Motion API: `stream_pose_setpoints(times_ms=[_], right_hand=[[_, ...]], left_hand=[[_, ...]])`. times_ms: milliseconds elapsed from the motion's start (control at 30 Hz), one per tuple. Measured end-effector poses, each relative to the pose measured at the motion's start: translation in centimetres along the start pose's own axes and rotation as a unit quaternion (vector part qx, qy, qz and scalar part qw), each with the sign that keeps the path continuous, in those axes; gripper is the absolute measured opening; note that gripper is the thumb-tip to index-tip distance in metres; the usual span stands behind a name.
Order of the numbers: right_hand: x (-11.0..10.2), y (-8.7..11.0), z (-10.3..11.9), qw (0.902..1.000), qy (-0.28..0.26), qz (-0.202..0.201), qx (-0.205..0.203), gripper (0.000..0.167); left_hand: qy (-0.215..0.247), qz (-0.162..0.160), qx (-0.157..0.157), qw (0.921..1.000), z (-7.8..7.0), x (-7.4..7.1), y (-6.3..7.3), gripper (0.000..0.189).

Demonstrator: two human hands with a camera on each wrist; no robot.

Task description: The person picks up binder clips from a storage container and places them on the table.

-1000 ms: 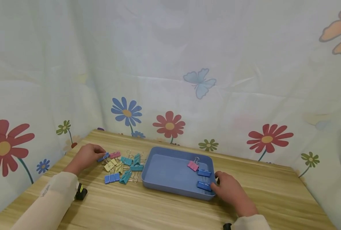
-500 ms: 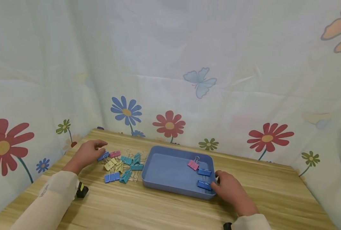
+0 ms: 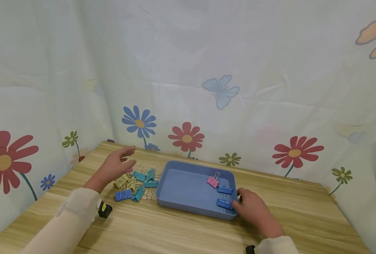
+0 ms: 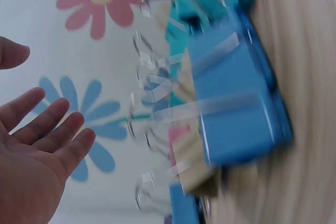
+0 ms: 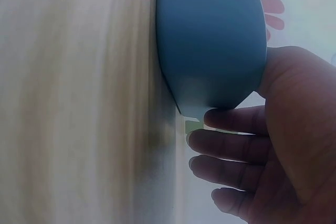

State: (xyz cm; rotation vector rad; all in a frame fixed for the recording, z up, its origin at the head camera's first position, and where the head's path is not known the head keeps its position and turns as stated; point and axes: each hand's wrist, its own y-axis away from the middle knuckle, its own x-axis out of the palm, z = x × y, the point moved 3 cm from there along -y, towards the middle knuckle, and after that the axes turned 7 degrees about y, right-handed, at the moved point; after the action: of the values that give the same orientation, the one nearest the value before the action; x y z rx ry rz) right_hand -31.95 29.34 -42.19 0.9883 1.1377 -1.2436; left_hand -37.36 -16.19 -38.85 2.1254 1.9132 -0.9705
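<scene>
In the head view my left hand (image 3: 113, 167) hovers over the back left of a heap of binder clips, fingers spread and nothing in them. The heap holds teal clips (image 3: 139, 193), yellow clips (image 3: 131, 183), a blue clip (image 3: 123, 194) and a partly covered pink clip (image 3: 128, 170). The left wrist view has the same blue binder clip (image 4: 233, 93) large and blurred, with the palm apart from it. My right hand (image 3: 254, 211) grips the right end of a blue tray (image 3: 191, 211), thumb over the rim and index finger against its outer wall.
Inside the tray, at its right side, lie a pink binder clip (image 3: 213, 181) and two blue binder clips (image 3: 225, 204). A wooden table (image 3: 162, 233) carries everything. Behind it hangs a flower-printed curtain (image 3: 175, 70). Black wrist cameras (image 3: 104, 209) sit at both cuffs.
My left hand has left the blue clip at the heap's far left, lifting and moving right over the heap. That clip is now hidden behind it. The right hand and tray have stayed put.
</scene>
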Motion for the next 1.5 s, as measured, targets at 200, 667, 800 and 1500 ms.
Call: stream_pose_setpoints(times_ms=[200, 667, 800, 1500], right_hand=[[0.0, 0.0, -0.1, 1.0000, 0.004, 0.000, 0.001, 0.041], [-0.2, 0.0, 0.0, 1.0000, 0.002, 0.003, 0.001, 0.041], [-0.2, 0.0, 0.0, 1.0000, 0.004, 0.002, 0.000, 0.041], [-0.1, -0.3, -0.1, 0.9999, 0.008, 0.009, 0.001, 0.043]], left_hand=[[0.030, 0.021, 0.002, 0.9993, -2.0, 2.1, -0.3, 0.059], [0.068, 0.082, 0.020, 0.9941, -5.3, 7.7, -0.6, 0.062], [0.075, 0.102, 0.030, 0.9915, -6.1, 9.6, -0.7, 0.064], [0.041, 0.177, 0.026, 0.9829, -9.6, 16.9, -0.4, 0.064]])
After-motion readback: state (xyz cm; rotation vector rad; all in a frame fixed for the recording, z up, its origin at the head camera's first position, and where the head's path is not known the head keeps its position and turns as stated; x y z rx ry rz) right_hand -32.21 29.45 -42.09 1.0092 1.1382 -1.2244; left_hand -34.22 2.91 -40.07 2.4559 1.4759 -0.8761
